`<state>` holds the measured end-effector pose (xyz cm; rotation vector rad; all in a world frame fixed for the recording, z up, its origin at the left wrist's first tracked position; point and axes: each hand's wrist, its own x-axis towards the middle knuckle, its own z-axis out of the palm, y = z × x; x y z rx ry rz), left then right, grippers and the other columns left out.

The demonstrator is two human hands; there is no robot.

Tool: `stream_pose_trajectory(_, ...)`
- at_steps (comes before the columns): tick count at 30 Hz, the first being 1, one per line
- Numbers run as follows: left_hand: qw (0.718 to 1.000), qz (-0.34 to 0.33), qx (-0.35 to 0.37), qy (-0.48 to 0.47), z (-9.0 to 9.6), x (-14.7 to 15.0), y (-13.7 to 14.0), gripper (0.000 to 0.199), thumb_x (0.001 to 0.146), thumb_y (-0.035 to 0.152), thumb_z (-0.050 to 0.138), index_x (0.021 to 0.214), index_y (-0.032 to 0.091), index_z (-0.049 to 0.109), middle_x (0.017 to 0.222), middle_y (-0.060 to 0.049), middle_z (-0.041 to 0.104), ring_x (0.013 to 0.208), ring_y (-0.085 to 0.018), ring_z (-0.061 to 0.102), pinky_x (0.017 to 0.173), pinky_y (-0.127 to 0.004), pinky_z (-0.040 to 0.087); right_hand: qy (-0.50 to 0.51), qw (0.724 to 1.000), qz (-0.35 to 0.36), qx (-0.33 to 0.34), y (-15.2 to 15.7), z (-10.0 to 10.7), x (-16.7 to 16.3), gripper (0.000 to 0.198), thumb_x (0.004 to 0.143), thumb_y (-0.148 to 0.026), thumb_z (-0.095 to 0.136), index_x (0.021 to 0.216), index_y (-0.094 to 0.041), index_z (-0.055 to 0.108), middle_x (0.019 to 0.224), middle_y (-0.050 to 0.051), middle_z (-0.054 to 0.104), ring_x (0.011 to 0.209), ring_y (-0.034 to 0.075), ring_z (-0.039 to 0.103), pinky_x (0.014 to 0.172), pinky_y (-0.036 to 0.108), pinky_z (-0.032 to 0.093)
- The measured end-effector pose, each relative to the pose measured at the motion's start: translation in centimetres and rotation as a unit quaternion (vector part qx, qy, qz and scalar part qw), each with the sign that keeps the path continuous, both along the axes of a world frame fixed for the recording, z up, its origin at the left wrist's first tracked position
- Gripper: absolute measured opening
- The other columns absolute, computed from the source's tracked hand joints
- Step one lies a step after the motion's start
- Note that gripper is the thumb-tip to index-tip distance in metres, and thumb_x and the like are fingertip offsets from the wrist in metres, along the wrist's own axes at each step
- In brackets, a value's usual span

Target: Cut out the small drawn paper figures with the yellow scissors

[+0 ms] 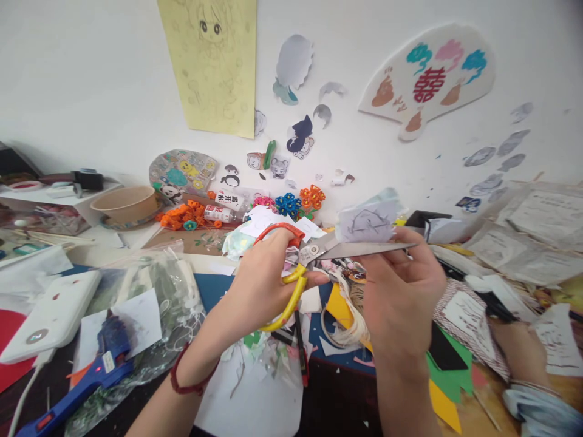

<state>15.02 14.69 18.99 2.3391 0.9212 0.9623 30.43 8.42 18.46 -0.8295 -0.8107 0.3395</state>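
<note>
Head view: left fingers gripped scissors; right fingers pinched paper near its right edge, a sound hold for a probably light, easily torn piece.

Crowded desk, layered with paper

At the left, a white device lies partly over a red sheet, near a clear plastic bag. A blue mat spreads across the middle. Nearer, a white sheet bears a heap of paper scraps. At the right, a green sheet and yellow paper lie near a thin stick. Toward the back, orange flowers sit on brown cardboard.
</note>
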Motion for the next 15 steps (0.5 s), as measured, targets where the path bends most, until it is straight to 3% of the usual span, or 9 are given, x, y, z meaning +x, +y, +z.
stream_pose_trajectory(15,1.000,-0.001,-0.018,-0.005,0.00,0.14,0.06,0.031,0.083,0.039,0.068,0.090,0.021,0.044,0.079,0.002,0.049,0.067,-0.016,0.043,0.066,-0.030,0.032,-0.001,1.000,0.004,0.007,-0.09,0.06,0.01,0.030,0.068,-0.012,0.084,0.091,-0.023,0.068,0.091,0.001,0.081,0.088,0.021,0.078,0.079,0.034,0.064)
